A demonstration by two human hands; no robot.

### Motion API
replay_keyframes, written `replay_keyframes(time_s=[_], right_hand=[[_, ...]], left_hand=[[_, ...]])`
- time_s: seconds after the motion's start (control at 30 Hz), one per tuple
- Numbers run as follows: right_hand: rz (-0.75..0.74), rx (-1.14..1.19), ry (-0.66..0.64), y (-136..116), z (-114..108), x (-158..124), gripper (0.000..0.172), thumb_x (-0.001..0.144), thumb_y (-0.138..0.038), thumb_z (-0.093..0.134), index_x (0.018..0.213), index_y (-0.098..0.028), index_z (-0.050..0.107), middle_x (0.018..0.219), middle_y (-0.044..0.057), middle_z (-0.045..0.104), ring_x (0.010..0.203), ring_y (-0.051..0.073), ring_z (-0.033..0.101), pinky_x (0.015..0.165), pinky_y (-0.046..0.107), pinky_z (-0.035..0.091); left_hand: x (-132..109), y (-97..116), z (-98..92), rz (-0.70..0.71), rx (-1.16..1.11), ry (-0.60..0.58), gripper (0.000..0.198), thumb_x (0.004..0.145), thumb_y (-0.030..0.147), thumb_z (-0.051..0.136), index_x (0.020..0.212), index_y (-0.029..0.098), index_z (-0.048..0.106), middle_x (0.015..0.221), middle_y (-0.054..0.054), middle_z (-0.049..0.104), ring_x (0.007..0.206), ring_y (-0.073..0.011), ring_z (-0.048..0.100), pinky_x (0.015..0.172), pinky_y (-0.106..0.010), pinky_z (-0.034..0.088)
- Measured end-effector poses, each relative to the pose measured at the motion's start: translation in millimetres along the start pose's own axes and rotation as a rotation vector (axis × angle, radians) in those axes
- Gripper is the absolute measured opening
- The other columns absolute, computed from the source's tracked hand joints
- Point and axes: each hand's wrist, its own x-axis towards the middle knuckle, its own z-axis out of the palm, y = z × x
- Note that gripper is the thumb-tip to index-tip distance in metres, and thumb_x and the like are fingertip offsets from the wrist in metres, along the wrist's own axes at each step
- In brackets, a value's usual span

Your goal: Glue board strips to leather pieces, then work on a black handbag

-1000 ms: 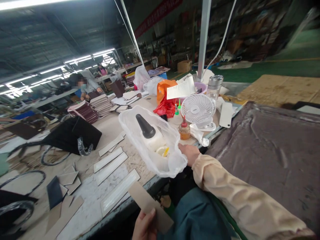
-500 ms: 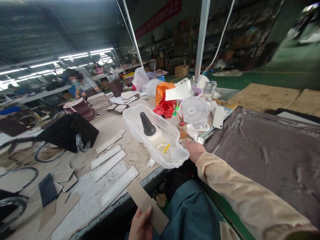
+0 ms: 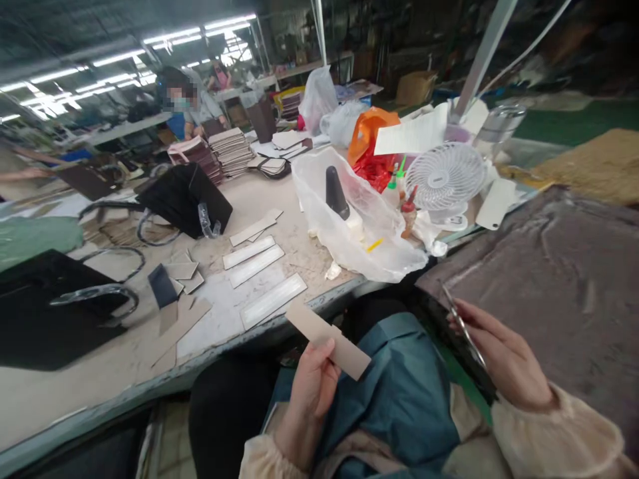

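Pinching a beige strip (image 3: 319,327) between thumb and fingers, the left hand (image 3: 313,376) hangs over the lap, just off the near edge of the desk (image 3: 110,392). Strip lies slantwise, upper end close to that edge; touching or not, cannot tell. Right hand (image 3: 516,359) well apart, fingers gripping a slim metal tool (image 3: 463,324), held by the left edge of a dark brown covering (image 3: 559,266). Tool's kind too blurred to name; tip points away from the person.

On the desk, along the near edge: a white-faced strip (image 3: 274,301), two more white strips (image 3: 255,265) behind it. To their right, a clear plastic bag (image 3: 399,263) around a container with a black cone (image 3: 337,193), one fold hanging past the near edge. Red-topped bottle (image 3: 408,209) just beside the bag.

Risks, as judged. Beige strip is held at its middle, both ends free: a knock on the desk edge could twist it loose or bend a corner. Tool's tip looks bare; a careless swing leftward could scratch the strip or catch the left hand. Overhanging plastic might snag on a sleeve, dragging the container or toppling the bottle. White-faced strip lies near enough the edge for a forearm to smear or push off.
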Motion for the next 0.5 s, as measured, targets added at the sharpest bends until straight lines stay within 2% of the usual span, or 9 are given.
replay_keyframes(time_s=[0.07, 0.13, 0.23, 0.33, 0.5], right_hand=[[0.181, 0.168, -0.215, -8.3, 16.7, -28.8, 0.044, 0.077, -0.044, 0.056, 0.113, -0.019, 0.065, 0.099, 0.010, 0.068, 0.092, 0.025, 0.062, 0.080, 0.035, 0.049], [0.325, 0.224, -0.406, -13.1, 33.8, -50.8, 0.043, 0.077, -0.044, 0.055, 0.106, -0.016, 0.069, 0.088, 0.011, 0.069, 0.080, 0.023, 0.062, 0.072, 0.033, 0.050], [0.488, 0.278, -0.562, -15.7, 51.5, -69.1, 0.040, 0.074, -0.041, 0.059, 0.103, -0.016, 0.071, 0.091, 0.011, 0.069, 0.080, 0.021, 0.061, 0.074, 0.031, 0.049], [0.522, 0.295, -0.648, -17.7, 60.4, -72.9, 0.043, 0.073, -0.040, 0.064, 0.110, -0.019, 0.068, 0.099, 0.009, 0.068, 0.086, 0.020, 0.061, 0.080, 0.030, 0.048], [0.413, 0.059, -0.817, -22.4, 82.9, -65.2, 0.051, 0.070, -0.044, 0.070, 0.115, -0.021, 0.063, 0.097, 0.007, 0.067, 0.085, 0.020, 0.061, 0.078, 0.030, 0.049]], left_hand=[[-3.5, -1.9, -2.0, -0.015, -0.015, 0.022, 0.028, 0.067, 0.012, 0.073, 0.094, 0.014, 0.065, 0.094, -0.006, 0.068, 0.085, -0.0162, 0.063, 0.080, -0.029, 0.053], [-7.5, -2.6, -5.8, -0.014, -0.015, 0.039, 0.029, 0.067, 0.014, 0.073, 0.095, 0.014, 0.064, 0.093, -0.006, 0.068, 0.082, -0.0161, 0.063, 0.077, -0.029, 0.053], [-14.6, -1.5, -14.7, -0.003, -0.014, 0.055, 0.030, 0.067, 0.016, 0.073, 0.095, 0.014, 0.063, 0.092, -0.006, 0.067, 0.079, -0.0158, 0.062, 0.075, -0.029, 0.053], [-22.3, 0.9, -24.3, 0.004, -0.014, 0.066, 0.031, 0.066, 0.017, 0.074, 0.094, 0.013, 0.064, 0.090, -0.006, 0.067, 0.077, -0.0158, 0.062, 0.073, -0.029, 0.053], [-33.5, 6.8, -30.1, 0.050, 0.003, 0.038, 0.033, 0.065, 0.020, 0.075, 0.095, 0.011, 0.063, 0.085, -0.006, 0.066, 0.072, -0.0145, 0.060, 0.071, -0.028, 0.051]])
